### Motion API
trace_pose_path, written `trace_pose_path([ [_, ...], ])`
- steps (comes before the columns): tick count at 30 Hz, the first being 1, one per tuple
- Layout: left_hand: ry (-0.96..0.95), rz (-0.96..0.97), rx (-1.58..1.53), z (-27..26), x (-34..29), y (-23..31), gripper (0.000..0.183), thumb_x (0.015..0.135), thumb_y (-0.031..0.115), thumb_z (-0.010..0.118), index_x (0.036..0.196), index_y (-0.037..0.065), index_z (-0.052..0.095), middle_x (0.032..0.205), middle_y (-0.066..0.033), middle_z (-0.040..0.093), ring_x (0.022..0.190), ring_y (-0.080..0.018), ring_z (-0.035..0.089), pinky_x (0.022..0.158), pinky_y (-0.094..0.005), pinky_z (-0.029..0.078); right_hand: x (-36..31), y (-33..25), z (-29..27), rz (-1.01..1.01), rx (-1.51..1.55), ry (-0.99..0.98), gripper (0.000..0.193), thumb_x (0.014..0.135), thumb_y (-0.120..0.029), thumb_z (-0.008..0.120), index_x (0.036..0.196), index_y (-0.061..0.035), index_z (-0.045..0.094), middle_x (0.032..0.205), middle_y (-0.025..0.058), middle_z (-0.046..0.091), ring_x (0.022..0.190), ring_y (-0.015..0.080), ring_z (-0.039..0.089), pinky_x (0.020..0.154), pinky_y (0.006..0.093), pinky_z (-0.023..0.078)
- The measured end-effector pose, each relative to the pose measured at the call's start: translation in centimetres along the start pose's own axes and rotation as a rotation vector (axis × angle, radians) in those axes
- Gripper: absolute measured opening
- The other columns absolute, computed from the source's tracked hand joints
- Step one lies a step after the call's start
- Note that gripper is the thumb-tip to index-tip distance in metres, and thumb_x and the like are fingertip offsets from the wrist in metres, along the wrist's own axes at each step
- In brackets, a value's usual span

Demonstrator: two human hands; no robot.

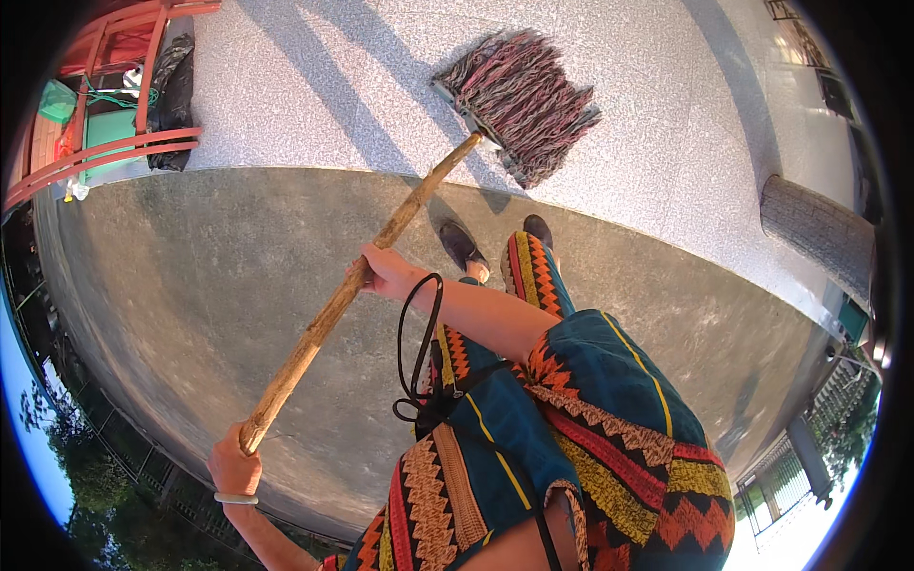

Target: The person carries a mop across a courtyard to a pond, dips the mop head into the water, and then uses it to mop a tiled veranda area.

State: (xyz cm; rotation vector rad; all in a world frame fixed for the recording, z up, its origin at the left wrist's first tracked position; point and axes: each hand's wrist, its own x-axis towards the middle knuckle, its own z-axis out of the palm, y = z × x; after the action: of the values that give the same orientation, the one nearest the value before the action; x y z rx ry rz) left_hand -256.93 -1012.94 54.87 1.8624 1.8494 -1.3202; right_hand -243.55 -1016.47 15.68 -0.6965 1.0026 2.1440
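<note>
A mop [522, 107] with a shaggy head of grey and dark-red strands lies spread on the pale speckled floor, ahead of my feet. Its rough wooden handle [328, 314] slants down to the left across my front. My left hand [234, 463], with a pale bangle at its wrist, is wrapped round the top end of the handle. Farther along, near the handle's middle, my right hand [386, 272] grips it with closed fingers. A black cord [419, 357] hangs in a loop beside my right forearm.
Speckled paving [647, 105] meets grey concrete [190, 247] along a line just beyond my dark shoes [463, 245]. Far left, a red metal rack [143, 67] holds a green container [109, 133], with a black plastic bag [171, 95] against it. A round column [819, 231] stands at the right.
</note>
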Motion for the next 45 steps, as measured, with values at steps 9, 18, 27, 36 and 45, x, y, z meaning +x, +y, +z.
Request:
trace_pose_path([
  [9, 0.116, 0.136, 0.173, 0.3, 1.2, 1.0, 0.026, 0.065, 0.003, 0.068, 0.089, 0.010, 0.060, 0.071, -0.0151, 0.061, 0.072, -0.0386, 0.059, 0.061, -0.0443, 0.048, -3.0, 0.5, -1.9, -0.189, 0.043, -0.037, 0.021, 0.089, -0.020, 0.047, 0.087, 0.0006, 0.050, 0.082, 0.0133, 0.060, 0.081, 0.0255, 0.063, 0.077, 0.0423, 0.053],
  [18, 0.150, 0.417, 0.211, 2.6, 4.7, 16.3, 0.030, 0.068, 0.005, 0.068, 0.097, 0.011, 0.062, 0.077, -0.0152, 0.064, 0.075, -0.0363, 0.061, 0.062, -0.0430, 0.049, -9.6, -8.5, -16.9, -0.510, 0.202, -0.063, 0.025, 0.088, -0.021, 0.049, 0.086, 0.0041, 0.051, 0.081, 0.0141, 0.060, 0.076, 0.0259, 0.064, 0.067, 0.0426, 0.056],
  [27, 0.076, 0.738, 0.210, 12.1, 7.3, 41.9, 0.029, 0.074, 0.009, 0.061, 0.103, 0.014, 0.059, 0.083, -0.0144, 0.064, 0.073, -0.0359, 0.060, 0.062, -0.0436, 0.048, -20.2, -21.8, -41.0, -0.865, 0.312, 0.314, 0.030, 0.087, -0.025, 0.055, 0.096, 0.0036, 0.051, 0.087, 0.0171, 0.061, 0.082, 0.0275, 0.064, 0.068, 0.0386, 0.056],
  [36, 0.058, 1.095, -0.016, 19.5, 1.1, 52.3, 0.029, 0.077, 0.006, 0.054, 0.106, 0.003, 0.048, 0.072, -0.0106, 0.058, 0.066, -0.0293, 0.062, 0.052, -0.0386, 0.048, -27.9, -26.8, -55.2, -0.991, 0.496, 0.405, 0.020, 0.089, -0.018, 0.051, 0.082, -0.0074, 0.036, 0.065, 0.0050, 0.043, 0.057, 0.0148, 0.046, 0.053, 0.0266, 0.047],
  [45, 0.139, 0.804, -0.323, 19.1, -4.5, 34.3, 0.031, 0.078, 0.014, 0.059, 0.106, 0.009, 0.048, 0.073, -0.0094, 0.056, 0.064, -0.0317, 0.058, 0.052, -0.0401, 0.045, -20.2, -17.5, -39.5, -0.731, 0.192, 0.236, 0.018, 0.091, -0.017, 0.048, 0.083, -0.0047, 0.037, 0.070, 0.0067, 0.043, 0.063, 0.0169, 0.046, 0.059, 0.0298, 0.047],
])
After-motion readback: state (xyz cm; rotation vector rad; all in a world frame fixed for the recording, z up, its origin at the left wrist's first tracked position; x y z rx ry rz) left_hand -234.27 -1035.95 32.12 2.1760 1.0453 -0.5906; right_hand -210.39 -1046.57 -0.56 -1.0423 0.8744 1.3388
